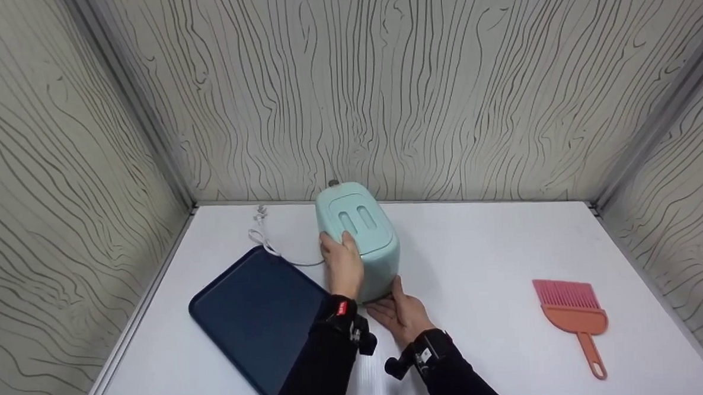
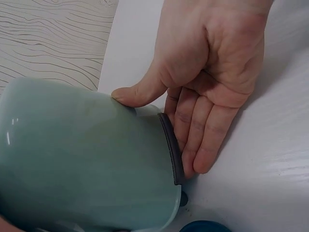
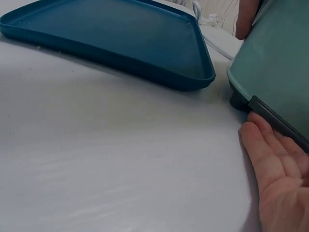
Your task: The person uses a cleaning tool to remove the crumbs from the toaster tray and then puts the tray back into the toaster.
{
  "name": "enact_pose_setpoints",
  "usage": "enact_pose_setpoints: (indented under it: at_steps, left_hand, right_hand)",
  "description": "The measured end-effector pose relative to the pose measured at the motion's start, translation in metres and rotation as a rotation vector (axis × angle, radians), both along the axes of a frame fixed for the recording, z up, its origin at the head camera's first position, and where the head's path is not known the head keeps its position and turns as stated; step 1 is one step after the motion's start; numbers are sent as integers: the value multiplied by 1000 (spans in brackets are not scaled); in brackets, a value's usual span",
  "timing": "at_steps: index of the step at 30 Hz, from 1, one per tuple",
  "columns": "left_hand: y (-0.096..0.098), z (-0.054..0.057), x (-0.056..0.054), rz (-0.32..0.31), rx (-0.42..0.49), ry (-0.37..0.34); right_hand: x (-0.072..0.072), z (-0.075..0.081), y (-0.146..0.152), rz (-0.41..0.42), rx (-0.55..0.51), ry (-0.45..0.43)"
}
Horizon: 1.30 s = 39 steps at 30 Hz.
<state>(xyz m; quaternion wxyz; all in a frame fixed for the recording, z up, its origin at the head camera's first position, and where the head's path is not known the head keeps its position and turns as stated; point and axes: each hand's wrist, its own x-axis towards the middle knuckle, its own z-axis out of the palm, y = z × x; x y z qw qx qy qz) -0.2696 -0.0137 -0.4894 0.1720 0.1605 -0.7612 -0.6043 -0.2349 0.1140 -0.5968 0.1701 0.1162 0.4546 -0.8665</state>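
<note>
A mint-green toaster (image 1: 380, 274) with two slots moulded in its covered top stands tilted at the table's back middle. My left hand (image 1: 344, 265) grips its left side and top edge; only a fingertip (image 3: 246, 19) of that hand shows in the right wrist view. At the toaster's near end, low down, is my right hand (image 1: 405, 317), palm up. Its thumb (image 2: 137, 94) presses the end wall while its fingers (image 2: 198, 130) lie against a dark strip (image 2: 171, 149) along the bottom edge. A dark foot (image 3: 238, 101) shows beneath the toaster.
A dark blue tray (image 1: 256, 320) lies left of the toaster, partly under my left sleeve. The toaster's white cord (image 1: 295, 263) runs past the tray's far corner to a plug (image 1: 261, 212). An orange brush (image 1: 573, 318) lies on the right; patterned walls (image 1: 382, 89) surround the table.
</note>
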Motion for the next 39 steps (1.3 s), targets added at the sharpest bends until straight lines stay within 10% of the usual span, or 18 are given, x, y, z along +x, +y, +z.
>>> enact_pose_setpoints:
  at_steps: [28,39]
  left_hand:
    - [10,-1,-6,71,41,3]
    - [10,4,-7,1,120,-56]
  right_hand:
    - [1,5,5,-42,168,-32]
    - [-1,11,14,-76,208,-85]
